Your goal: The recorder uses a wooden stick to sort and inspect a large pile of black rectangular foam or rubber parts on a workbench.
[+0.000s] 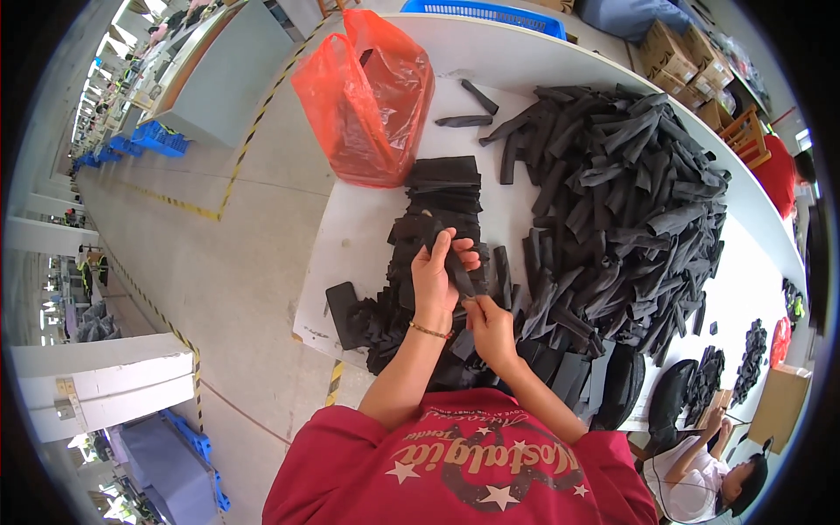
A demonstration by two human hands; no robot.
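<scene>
Over the near edge of a white table, both my hands are on one black fabric strip [458, 273]. My left hand [435, 278] is wrapped round its upper part, with the thumb on top. With thumb and fingers pinched together, my right hand [490, 328] holds the strip's lower end. Beneath and beyond my hands runs a row of overlapping black fabric pieces [444, 173]. To the right rises a big heap of loose black fabric strips [621, 210]. Left of my left wrist, a crumpled bunch of black pieces [385, 324] lies beside a flat black phone-like object [342, 313].
A red plastic bag [372, 122] stands at the table's far left corner. A raised white board [525, 57] borders the far side. At the lower right sits another person [700, 477] in white. Cardboard boxes [678, 57] and a blue crate [486, 17] are beyond the table.
</scene>
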